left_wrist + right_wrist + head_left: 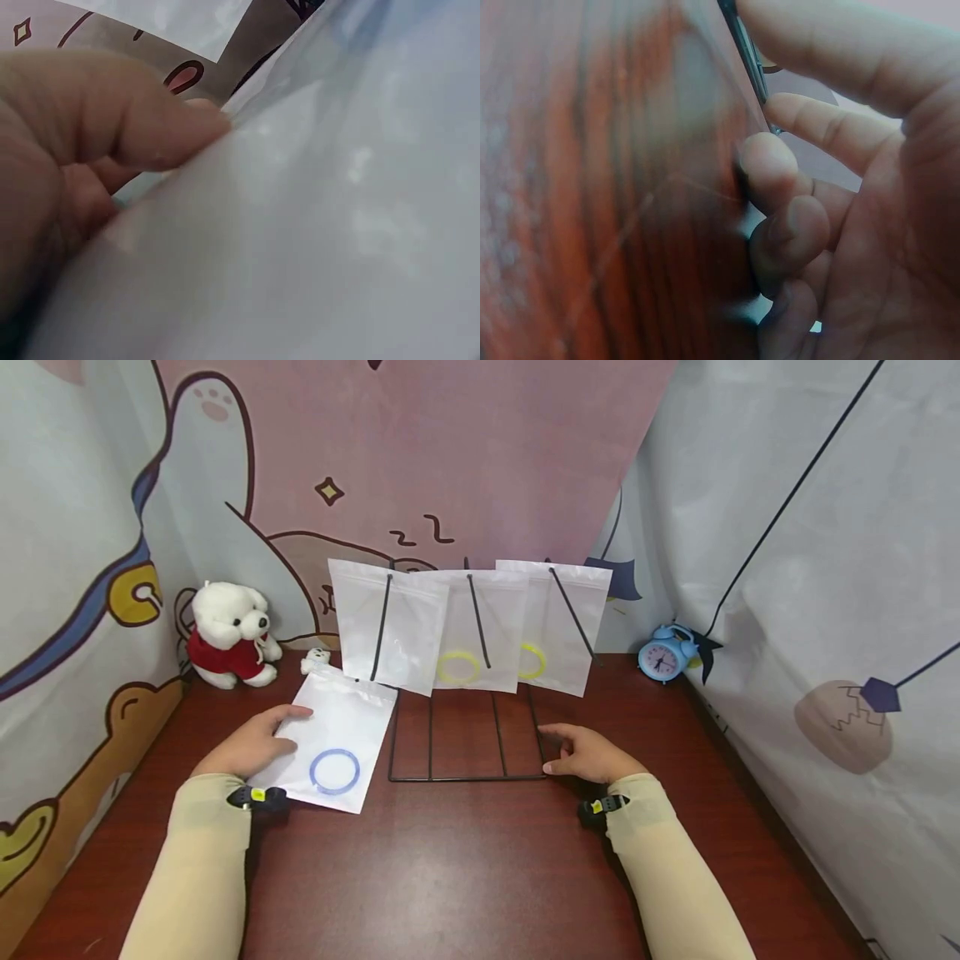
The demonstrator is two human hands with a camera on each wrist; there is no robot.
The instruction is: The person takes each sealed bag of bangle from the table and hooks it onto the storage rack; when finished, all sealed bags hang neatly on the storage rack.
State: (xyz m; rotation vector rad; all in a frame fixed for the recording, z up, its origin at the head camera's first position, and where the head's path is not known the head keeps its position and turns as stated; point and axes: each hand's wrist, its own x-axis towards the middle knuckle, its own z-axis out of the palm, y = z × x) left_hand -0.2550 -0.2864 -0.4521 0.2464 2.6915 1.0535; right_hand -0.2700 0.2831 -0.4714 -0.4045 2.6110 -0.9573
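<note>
My left hand (251,742) grips the left edge of a white zip bag (318,777) with a blue ring showing at its lower part. In the left wrist view, the thumb and a finger pinch the bag's edge (300,225). My right hand (592,753) is at the right front corner of a black wire rack (465,779), thumb and index finger on the wire and the other fingers curled in. Three more white bags hang on the rack's prongs: a left bag (412,635), a middle bag (498,610) and a right bag (581,652). Yellow rings show in the last two.
A white plush bear (228,631) in red sits at the back left, beside a small white figure (315,660) partly hidden by the held bag. At the back right stands a blue alarm clock (666,653). Patterned cloth walls enclose the dark wooden table (442,877).
</note>
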